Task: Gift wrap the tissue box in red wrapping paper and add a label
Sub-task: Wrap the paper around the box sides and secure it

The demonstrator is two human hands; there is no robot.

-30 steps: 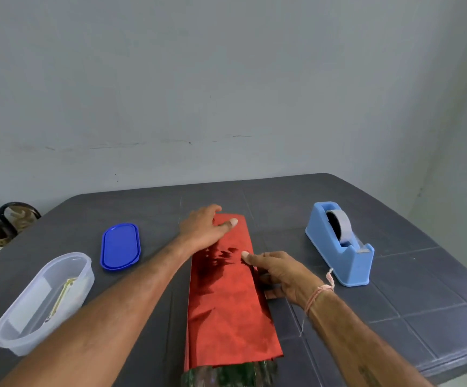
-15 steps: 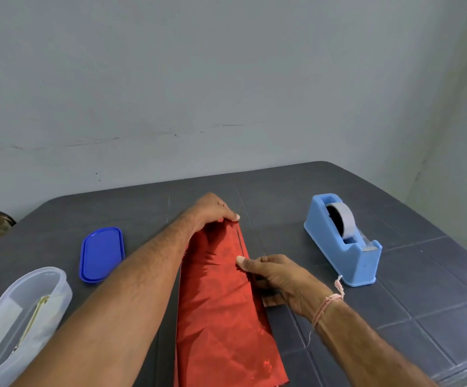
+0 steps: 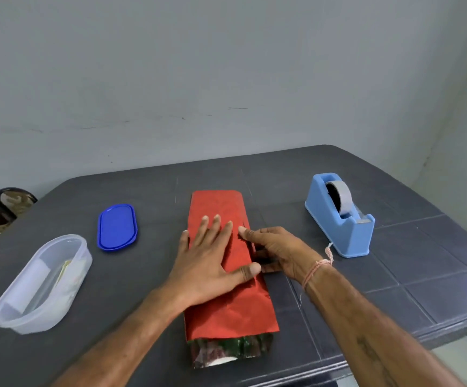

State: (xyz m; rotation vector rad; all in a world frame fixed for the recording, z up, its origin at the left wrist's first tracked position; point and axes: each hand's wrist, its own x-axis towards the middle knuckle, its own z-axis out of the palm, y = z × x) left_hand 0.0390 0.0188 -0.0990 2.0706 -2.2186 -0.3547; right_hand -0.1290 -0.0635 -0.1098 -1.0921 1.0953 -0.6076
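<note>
Spread flat, our left grip point(image 3: 212, 263) lies palm-down on top of the red wrapping paper point(image 3: 232, 308), fingers straight and fanned toward the far end, thumb stretched out to the paper's right edge. Our right grip point(image 3: 282, 252) comes in from the right and pinches that same edge: the thumb presses on the top face just beside the left fingertips, and the other fingers curl against the side. A pale thread bracelet point(image 3: 317, 268) circles the right wrist.

Nearest to us, the tissue box point(image 3: 226, 350) shows its green and red patterned end, poking out of the open near end of the paper. The rest of the box is covered; the red sheet is folded over it lengthwise, and the parcel lies in the middle of the dark grey worktop point(image 3: 394, 289), its long axis pointing away from us.

To the near left stands a clear oval container point(image 3: 42, 283) with a white piece and some thin items inside that we cannot make out. Further back, between the container and the parcel, its blue lid point(image 3: 117, 227) lies flat on its own. To the right, well apart from the parcel, sits a light blue tape dispenser point(image 3: 344, 224) carrying a grey tape roll point(image 3: 341, 199).

Beyond the parcel's far end the worktop runs up to a plain pale wall point(image 3: 226, 79).
</note>
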